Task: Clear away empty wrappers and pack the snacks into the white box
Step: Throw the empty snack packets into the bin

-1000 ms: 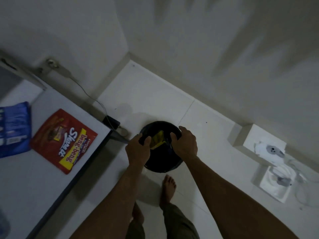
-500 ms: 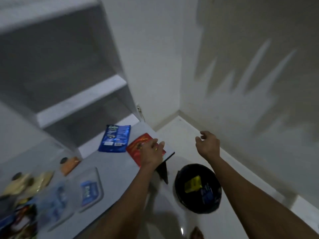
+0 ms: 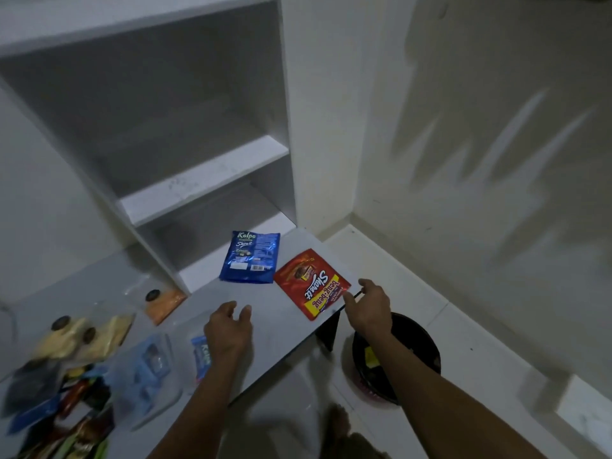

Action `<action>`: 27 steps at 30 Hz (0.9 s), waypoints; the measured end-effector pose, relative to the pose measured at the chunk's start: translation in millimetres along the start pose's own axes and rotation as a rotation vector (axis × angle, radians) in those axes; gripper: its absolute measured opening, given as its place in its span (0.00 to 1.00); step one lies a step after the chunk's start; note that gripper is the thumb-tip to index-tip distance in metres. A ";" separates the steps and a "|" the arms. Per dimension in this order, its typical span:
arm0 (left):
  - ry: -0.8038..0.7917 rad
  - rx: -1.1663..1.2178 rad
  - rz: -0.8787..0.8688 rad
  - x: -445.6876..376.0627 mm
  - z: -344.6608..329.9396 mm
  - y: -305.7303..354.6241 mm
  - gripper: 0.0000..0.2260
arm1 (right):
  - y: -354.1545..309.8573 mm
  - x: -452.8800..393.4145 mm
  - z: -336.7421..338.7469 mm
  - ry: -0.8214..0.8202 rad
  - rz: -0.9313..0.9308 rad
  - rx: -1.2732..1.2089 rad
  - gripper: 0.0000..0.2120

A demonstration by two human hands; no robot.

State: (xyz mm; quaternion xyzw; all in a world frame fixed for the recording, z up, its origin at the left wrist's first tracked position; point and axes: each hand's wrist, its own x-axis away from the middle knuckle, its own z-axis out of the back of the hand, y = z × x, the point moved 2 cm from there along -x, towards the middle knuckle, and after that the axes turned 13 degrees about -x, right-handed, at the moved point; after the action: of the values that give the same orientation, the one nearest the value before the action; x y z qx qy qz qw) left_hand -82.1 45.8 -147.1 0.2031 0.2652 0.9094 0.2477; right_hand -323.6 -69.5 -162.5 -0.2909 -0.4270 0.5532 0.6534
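A red Beng-Beng Share It pouch (image 3: 312,283) lies flat near the table's right corner. Beside it, further back, lies a blue Kalpa Share It pouch (image 3: 250,257). My right hand (image 3: 367,304) reaches to the red pouch's near right edge, fingers loosely spread and touching or nearly touching it, holding nothing. My left hand (image 3: 229,327) hovers over the bare table top with relaxed fingers, empty. On the floor right of the table stands a black bin (image 3: 417,342) with a yellow wrapper (image 3: 371,355) inside. No white box is in view.
White table (image 3: 275,323) with its edge running diagonally. Left on it: an orange packet (image 3: 164,303), yellow packets (image 3: 82,336), a clear bag of blue snacks (image 3: 149,369), a small blue Kalpa bar (image 3: 202,357), several mixed snacks (image 3: 59,419). White shelf unit (image 3: 202,173) behind.
The view swung up from the bin to the table. Both hands left the bin rim; my right hand moved left to the red pouch, my left hand drew back from the pouch over the table.
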 end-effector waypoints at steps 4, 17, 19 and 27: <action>0.001 -0.008 0.007 -36.3 -8.2 9.3 0.21 | 11.6 -26.1 -28.5 0.031 -0.048 0.021 0.30; 0.080 -0.249 0.116 -173.5 -65.0 1.6 0.24 | 35.5 -103.2 -87.7 0.036 -0.105 0.349 0.34; 0.055 -0.259 0.140 -190.1 -74.0 -0.2 0.24 | 38.7 -109.0 -94.5 0.039 -0.111 0.376 0.35; 0.016 -0.240 0.137 -213.3 -98.5 -9.8 0.32 | 40.9 -117.2 -114.1 0.130 -0.175 0.348 0.34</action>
State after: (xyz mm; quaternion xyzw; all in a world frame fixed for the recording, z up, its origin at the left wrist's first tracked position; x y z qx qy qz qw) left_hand 41.5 -103.6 -280.1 0.1824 0.1418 0.9510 0.2056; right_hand -245.3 -163.9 -278.3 -0.1706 -0.3055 0.5398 0.7656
